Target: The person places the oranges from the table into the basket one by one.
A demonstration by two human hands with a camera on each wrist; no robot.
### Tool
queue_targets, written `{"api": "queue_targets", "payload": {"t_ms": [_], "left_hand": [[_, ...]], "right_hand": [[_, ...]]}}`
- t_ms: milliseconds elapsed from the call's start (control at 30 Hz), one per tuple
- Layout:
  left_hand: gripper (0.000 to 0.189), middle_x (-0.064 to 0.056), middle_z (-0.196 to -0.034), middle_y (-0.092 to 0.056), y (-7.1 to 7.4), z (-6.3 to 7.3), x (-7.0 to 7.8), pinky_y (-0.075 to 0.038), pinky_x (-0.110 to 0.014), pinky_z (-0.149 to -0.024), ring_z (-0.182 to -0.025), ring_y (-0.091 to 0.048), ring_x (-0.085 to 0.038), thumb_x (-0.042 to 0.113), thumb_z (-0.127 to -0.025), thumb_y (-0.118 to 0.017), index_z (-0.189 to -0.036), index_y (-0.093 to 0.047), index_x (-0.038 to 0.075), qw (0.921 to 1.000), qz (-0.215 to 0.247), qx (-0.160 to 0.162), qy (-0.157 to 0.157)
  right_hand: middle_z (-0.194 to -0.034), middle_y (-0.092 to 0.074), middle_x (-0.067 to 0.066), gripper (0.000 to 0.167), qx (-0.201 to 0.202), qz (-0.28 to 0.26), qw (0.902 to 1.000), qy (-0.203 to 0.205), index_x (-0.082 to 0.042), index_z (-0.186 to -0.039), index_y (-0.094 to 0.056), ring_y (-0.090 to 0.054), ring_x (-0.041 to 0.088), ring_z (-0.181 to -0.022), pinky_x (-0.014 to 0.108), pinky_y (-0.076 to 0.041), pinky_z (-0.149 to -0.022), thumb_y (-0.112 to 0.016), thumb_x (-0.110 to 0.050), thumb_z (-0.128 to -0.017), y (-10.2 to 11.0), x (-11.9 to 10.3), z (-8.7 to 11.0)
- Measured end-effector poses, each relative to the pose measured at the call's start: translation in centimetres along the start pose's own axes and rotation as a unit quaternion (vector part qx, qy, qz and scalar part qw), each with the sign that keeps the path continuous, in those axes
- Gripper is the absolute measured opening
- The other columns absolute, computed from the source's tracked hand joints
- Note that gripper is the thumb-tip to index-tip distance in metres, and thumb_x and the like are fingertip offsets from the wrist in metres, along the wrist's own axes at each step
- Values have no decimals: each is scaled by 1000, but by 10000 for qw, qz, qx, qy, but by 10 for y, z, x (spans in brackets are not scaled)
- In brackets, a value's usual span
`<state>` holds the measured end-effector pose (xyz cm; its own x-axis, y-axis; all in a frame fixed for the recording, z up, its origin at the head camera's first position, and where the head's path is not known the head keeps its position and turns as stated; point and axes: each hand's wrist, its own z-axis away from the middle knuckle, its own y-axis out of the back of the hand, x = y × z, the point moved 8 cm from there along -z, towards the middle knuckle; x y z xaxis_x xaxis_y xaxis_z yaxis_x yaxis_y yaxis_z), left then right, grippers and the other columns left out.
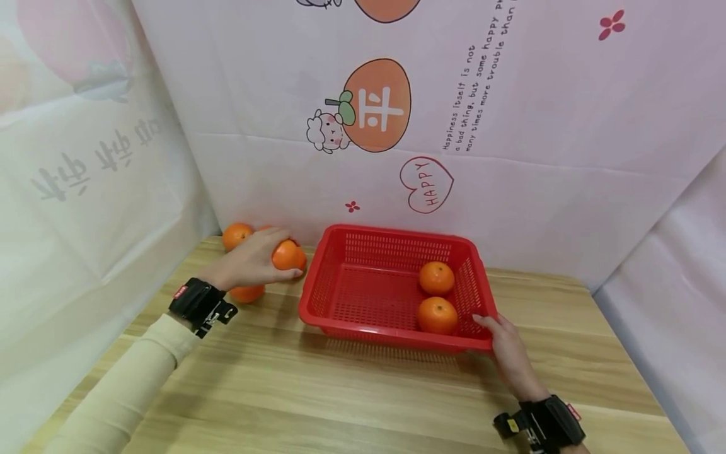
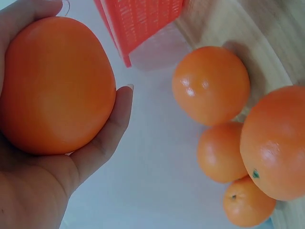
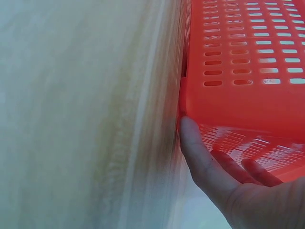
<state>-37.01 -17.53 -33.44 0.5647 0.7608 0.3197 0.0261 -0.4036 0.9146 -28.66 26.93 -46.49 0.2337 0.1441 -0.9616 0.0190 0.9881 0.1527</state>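
In my left hand [image 1: 249, 255] is an orange [image 2: 57, 86], gripped between thumb and fingers, above the table left of the basket. Several more oranges [image 2: 211, 86] sit below and beside that hand, partly hidden by it in the head view. A red plastic basket [image 1: 371, 331] with slotted walls stands at the middle of the table. Two oranges, one at the back [image 1: 436, 278] and one in front [image 1: 437, 316], lie inside its right part. My right hand [image 1: 510, 353] holds the basket by its front right corner, with the thumb at the rim in the head view.
The wooden table [image 1: 340, 403] ends at a white printed cloth [image 1: 272, 157] behind the basket. Similar cloth hangs on the left [image 1: 102, 208] and the right [image 1: 675, 265]. Black wrist straps with cameras sit on both wrists.
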Motion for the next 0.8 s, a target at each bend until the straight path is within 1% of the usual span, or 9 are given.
{"api": "queue_targets", "payload": {"t_ms": [100,167,233,300,367,467,567,633,800], "left_hand": [[43,2,-104,-68,-1,-4,5,-53,-33,-79,-95,-61,-18,39,-86,-83,-117,-64,16,9999,5,-14,-100],[45,2,-108,-69,-3,-6,9,-56,-34,-82,-96,-62,-18,39,-86,-83,-120,-65,16,9999,10,-49,-166],[45,1,-113,-69,-5,-9,12,-58,-36,-85,-100,-63,-18,39,-86,-83,-122,-64,17,9998,-20,-80,-202],[47,-1,-117,-68,-7,-11,15,-60,-38,-87,-103,-63,-20,38,-87,-83,-124,-65,15,9997,-31,-113,-228],[48,-2,-117,-68,-10,-14,19,-59,-39,-89,-105,-63,-20,38,-87,-83,-123,-65,14,9994,-27,-141,-308],[46,1,-114,-68,-15,-18,25,-58,-38,-89,-105,-62,-19,38,-87,-83,-122,-66,15,9992,18,-200,-355],[46,3,-116,-69,-20,-22,29,-59,-36,-89,-105,-62,-17,40,-87,-82,-124,-65,19,9989,42,-303,-352],[47,3,-118,-69,-24,-25,34,-59,-34,-89,-105,-63,-16,40,-87,-82,-126,-65,20,9986,30,-375,-370],[47,2,-119,-66,-30,-33,46,-59,-31,-86,-103,-63,-16,40,-87,-82,-125,-63,21,9974,85,-562,-453]], "right_hand": [[-136,-62,0,56,-23,-48,10000,29,-3,-163,-30,-68,4,-101,20,-58,-84,-41,-25,-113,0,0,0],[-134,-62,-2,56,-47,-55,10000,53,-3,-163,-30,-68,4,-101,20,-58,-84,-40,-24,-113,0,0,0],[-138,-59,2,56,-81,-30,9999,72,-3,-164,-29,-68,5,-101,21,-59,-85,-40,-24,-113,-1,0,0],[-141,-58,5,56,-98,-30,9999,81,-4,-164,-29,-69,6,-102,21,-59,-85,-40,-24,-113,-1,0,0],[-143,-57,6,57,-110,-18,9999,104,-3,-164,-28,-69,6,-102,21,-59,-85,-40,-25,-113,-1,-1,0],[-138,-60,2,57,-121,-19,9998,173,-3,-164,-29,-69,6,-102,21,-60,-85,-40,-26,-113,-1,-2,1],[-135,-61,0,58,-130,-10,9996,247,-2,-163,-29,-70,6,-102,21,-60,-84,-41,-27,-113,-1,-3,1],[-138,-60,3,58,-131,-27,9996,241,-2,-164,-29,-70,6,-102,21,-59,-85,-41,-26,-113,-1,-3,2],[-153,-49,18,58,-109,27,9998,136,-5,-165,-27,-69,5,-104,20,-59,-86,-40,-27,-113,-2,-3,2]]}}
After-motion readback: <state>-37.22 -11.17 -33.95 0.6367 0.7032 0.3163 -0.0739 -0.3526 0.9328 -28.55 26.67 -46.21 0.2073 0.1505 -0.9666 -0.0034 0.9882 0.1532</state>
